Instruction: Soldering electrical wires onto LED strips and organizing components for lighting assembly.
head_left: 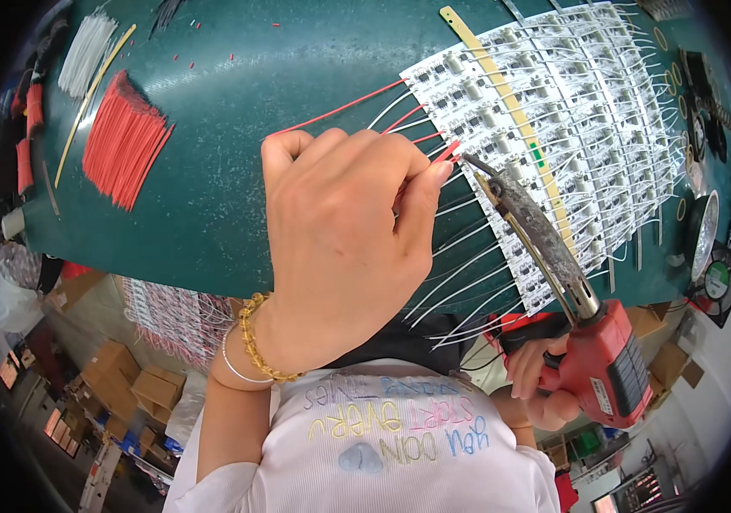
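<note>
Over the green table, my left hand (344, 222) pinches a red wire (446, 153) between thumb and finger. The wire's end is at the left edge of a panel of white circuit boards (512, 248). My right hand (545, 393) is closed round the handle of a red soldering gun (609, 368). Its dark tip (478, 164) points at that same edge, close beside the pinched wire; whether they touch I cannot tell. Other red and white wires stick out from the boards. A yellow strip (502, 90) lies across the panel.
A bundle of red wires (123, 141) and a bundle of white wires (87, 53) lie on the table at the left, a thin yellow stick (91, 103) between them. At the right stand a round metal dish (705, 229) and a fan (718, 280). Another person (10, 295) is at far left.
</note>
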A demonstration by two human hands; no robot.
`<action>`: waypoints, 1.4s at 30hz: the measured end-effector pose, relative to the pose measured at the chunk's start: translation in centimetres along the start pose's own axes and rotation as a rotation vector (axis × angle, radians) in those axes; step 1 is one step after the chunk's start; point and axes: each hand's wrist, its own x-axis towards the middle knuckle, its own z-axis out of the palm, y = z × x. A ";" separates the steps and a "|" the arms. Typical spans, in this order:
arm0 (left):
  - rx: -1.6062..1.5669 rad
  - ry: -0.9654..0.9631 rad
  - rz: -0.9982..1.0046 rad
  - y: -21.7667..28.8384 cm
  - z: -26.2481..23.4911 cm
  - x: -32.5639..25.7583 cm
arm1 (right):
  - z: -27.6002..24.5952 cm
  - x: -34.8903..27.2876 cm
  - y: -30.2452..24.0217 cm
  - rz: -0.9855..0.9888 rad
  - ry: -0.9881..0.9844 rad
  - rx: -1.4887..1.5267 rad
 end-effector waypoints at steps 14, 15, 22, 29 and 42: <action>0.012 -0.015 0.020 0.1 0.1 0.2 | 0.3 -0.1 -0.4 0.009 0.052 -0.020; 0.015 -0.013 0.023 0.2 0.0 0.2 | 0.0 0.1 -0.4 -0.004 0.012 -0.013; 0.024 0.027 0.056 -0.1 0.3 0.0 | 2.0 -0.4 0.2 -0.030 0.219 -0.082; 0.026 0.035 0.066 0.0 0.3 0.1 | 2.8 0.1 0.1 -0.068 0.304 -0.074; 0.023 -0.009 -0.042 0.6 0.2 0.0 | -3.1 -2.3 -1.0 -0.521 0.698 -0.245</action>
